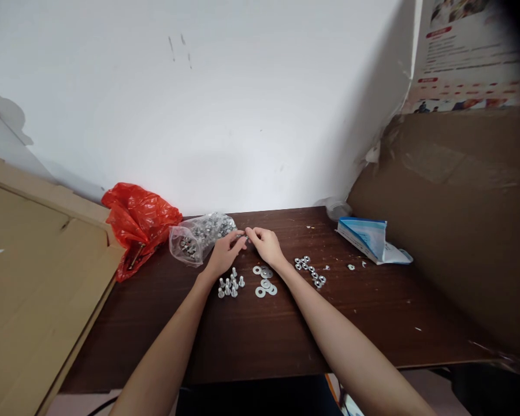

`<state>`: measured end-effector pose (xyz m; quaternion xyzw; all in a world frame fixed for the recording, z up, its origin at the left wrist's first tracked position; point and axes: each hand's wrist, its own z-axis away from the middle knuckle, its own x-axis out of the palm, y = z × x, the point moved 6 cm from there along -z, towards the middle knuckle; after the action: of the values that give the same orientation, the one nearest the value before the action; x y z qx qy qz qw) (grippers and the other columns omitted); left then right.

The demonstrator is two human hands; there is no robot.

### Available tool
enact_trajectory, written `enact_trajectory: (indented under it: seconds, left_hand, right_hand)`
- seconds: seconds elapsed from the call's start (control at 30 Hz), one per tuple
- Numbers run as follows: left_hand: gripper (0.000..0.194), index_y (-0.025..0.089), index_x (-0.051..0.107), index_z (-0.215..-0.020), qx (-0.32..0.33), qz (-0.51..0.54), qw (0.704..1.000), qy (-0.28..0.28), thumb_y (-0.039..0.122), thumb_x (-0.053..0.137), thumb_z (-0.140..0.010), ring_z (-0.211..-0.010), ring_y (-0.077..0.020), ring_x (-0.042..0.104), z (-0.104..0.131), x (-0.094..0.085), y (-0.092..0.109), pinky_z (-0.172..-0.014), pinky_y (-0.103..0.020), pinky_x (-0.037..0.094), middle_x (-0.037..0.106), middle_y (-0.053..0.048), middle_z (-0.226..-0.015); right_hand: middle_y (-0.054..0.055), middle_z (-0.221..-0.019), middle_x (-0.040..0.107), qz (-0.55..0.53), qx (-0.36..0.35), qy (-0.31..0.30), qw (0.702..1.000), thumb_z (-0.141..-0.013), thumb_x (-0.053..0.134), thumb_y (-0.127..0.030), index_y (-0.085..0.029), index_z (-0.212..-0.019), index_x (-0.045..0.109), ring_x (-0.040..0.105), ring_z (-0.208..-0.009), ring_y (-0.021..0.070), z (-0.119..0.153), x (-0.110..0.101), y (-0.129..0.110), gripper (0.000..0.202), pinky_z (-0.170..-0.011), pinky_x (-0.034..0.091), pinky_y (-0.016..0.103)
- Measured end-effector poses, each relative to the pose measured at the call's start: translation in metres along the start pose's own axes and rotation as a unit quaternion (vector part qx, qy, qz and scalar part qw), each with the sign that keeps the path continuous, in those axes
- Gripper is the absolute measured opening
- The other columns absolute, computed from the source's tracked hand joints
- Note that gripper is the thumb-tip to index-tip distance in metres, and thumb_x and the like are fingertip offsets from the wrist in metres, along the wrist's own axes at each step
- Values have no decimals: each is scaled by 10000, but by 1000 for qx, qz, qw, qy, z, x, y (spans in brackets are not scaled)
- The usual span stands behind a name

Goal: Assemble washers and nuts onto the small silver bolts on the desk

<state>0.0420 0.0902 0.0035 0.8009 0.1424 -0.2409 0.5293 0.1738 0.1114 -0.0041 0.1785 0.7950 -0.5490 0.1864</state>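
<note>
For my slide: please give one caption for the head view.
Both hands pinch a small metal part above bolts, washers and nuts.

Up on the wall at top right hangs a poster, and it carries red heading bars and lines of small dark print, all too small and blurred to read. Down on the left, the cardboard sheet shows a scrap of white marking at its edge, cut off by the frame, no letter to make out. On the table, the blue-and-white packet shows no print that can be read. Nothing legible anywhere: no word, brand or number.
</note>
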Motion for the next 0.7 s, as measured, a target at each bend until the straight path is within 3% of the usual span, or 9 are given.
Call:
enact_trajectory:
  seconds: [0.1, 0.3, 0.53, 0.7]
  left_hand:
    - [397, 150, 546, -1144, 16, 10, 1000, 3, 362, 568, -808, -588, -110, 517, 0, 2, -4, -567, -216, 402, 595, 8, -681]
    - [255, 153, 624, -974, 35, -1, 999, 18, 331, 574, -798, -578, -109, 522, -2, 2, -10, -566, -212, 421, 574, 4, -654]
    - [220, 151, 621, -963, 28, 1, 999, 28, 269, 560, -787, -568, -102, 524, -2, 1, -11, -545, -200, 414, 589, -2, -674]
    - [219, 145, 632, -951, 24, -20, 999, 41, 194, 537, -761, -528, -79, 452, -2, -2, -7, -506, -181, 366, 533, 19, -638]
  right_hand:
    - [-14, -548, 518, 1, -5, -9, 1000, -881, 385, -506, -175, -600, 547, 463, -552, 116, 0, 1, 1, 463, -552, 296, 217]
    - [-15, -544, 515, 13, -5, -13, 1000, -881, 391, -503, -181, -617, 565, 464, -557, 120, -1, 3, 3, 451, -550, 289, 220]
    - [-11, -561, 551, 9, 3, -10, 1000, -870, 407, -486, -184, -613, 575, 480, -559, 121, 0, 2, 2, 431, -535, 291, 217]
    - [-17, -597, 600, 5, 6, -22, 1000, -830, 469, -364, -206, -706, 643, 507, -567, 128, 0, 3, 1, 265, -539, 314, 219]
